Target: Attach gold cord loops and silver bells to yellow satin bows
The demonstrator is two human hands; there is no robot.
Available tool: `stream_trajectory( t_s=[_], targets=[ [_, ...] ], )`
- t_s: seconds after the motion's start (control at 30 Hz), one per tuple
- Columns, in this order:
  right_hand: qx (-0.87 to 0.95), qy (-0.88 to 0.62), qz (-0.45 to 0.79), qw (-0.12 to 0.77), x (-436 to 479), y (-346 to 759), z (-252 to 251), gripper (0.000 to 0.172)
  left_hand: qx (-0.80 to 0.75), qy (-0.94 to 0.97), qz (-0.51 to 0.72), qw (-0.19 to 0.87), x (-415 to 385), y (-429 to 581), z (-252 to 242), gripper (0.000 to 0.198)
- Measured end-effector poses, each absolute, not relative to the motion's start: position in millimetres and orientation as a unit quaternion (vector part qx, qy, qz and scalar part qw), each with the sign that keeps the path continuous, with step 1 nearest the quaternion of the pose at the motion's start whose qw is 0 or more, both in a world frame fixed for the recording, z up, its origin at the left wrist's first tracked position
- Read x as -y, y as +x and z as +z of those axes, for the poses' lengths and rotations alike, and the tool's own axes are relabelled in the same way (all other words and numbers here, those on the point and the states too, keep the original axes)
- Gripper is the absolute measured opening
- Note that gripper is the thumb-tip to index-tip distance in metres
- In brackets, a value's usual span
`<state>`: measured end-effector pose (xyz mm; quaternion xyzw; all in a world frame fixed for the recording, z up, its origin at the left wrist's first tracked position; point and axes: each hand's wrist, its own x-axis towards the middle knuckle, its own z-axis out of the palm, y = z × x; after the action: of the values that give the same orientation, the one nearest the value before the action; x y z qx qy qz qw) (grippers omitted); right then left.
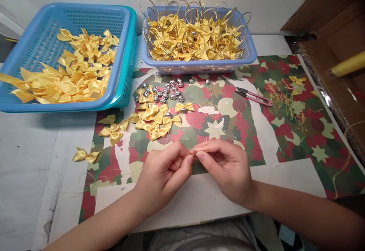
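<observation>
My left hand (168,171) and my right hand (226,167) meet above the front of the patterned sheet, thumbs and forefingers pinched together. Between the fingertips is something tiny, too small to make out. A thin pale thread (105,177) lies in loops left of my left hand. Beyond my hands, several yellow ribbon bows (155,116) lie in a loose heap, with a single bow (86,155) farther left. Silver bells (173,96) are scattered behind them. One bow (188,107) has a bell at its middle, and thread curls beside it.
A blue basket (127,27) of yellow bows stands at back left, nested in a teal one. Another blue basket (196,67) holds bows with gold wire rings. Pink-handled thread snips (258,98) and thread scraps (282,99) lie right. A cardboard box (319,34) borders the right side.
</observation>
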<state>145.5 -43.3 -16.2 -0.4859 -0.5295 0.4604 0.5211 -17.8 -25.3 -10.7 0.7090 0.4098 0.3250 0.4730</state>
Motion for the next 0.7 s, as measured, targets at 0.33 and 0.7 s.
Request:
stream_trajectory(
  t_s=[0.33,0.7],
  targets=[
    [0.568,-0.482,0.408,0.528,42.3,146.2,-16.2,0.015,-0.426,0.693,0.321,0.484,24.4,-16.4,-8.0,0.022],
    [0.604,-0.477,0.351,0.533,38.8,148.7,-12.7,0.017,-0.426,0.682,0.336,0.490,24.6,-15.7,-6.9,0.019]
  ],
)
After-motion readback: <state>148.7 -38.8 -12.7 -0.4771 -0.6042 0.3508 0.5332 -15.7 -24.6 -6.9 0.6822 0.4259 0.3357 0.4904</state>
